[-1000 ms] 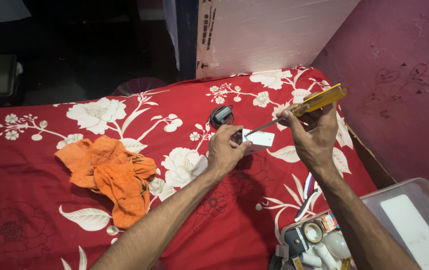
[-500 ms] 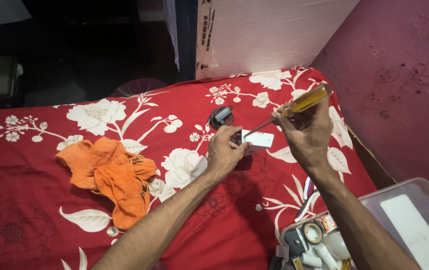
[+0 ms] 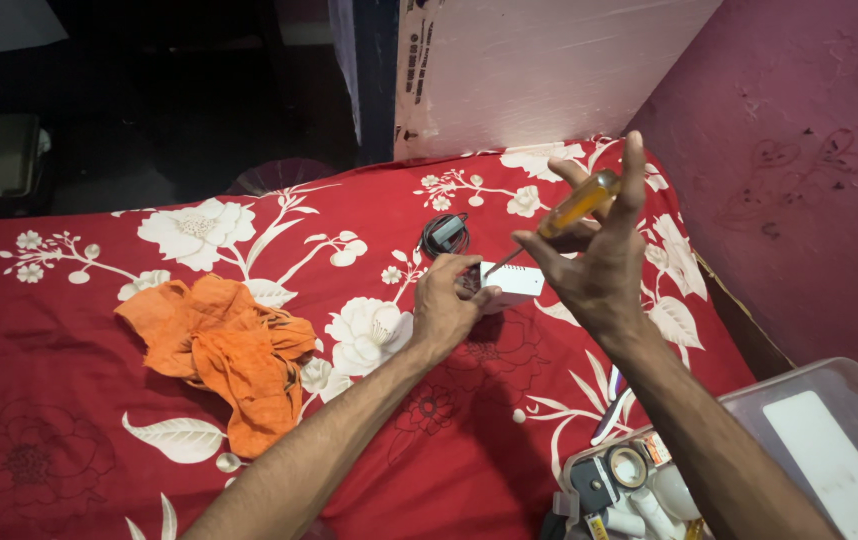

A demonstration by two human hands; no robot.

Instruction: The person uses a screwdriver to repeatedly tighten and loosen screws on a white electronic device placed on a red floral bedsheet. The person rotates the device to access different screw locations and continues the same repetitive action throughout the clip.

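Head view: a small white box (image 3: 511,283) is gripped by the left hand (image 3: 446,305) while a yellow-handled screwdriver (image 3: 577,203) is pinched loosely in the right hand (image 3: 597,265); the tip could slip off.

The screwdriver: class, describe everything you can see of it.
The screwdriver has a translucent amber-yellow handle, plastic by its look, and a thin metal shaft. It slants down-left, tip meeting the small white box. The right hand rolls the handle between open fingers; the left hand steadies the box.

Crumpled orange cloth (image 3: 224,350) on red floral bedsheet (image 3: 69,440); open toolbox (image 3: 749,470) nearby.
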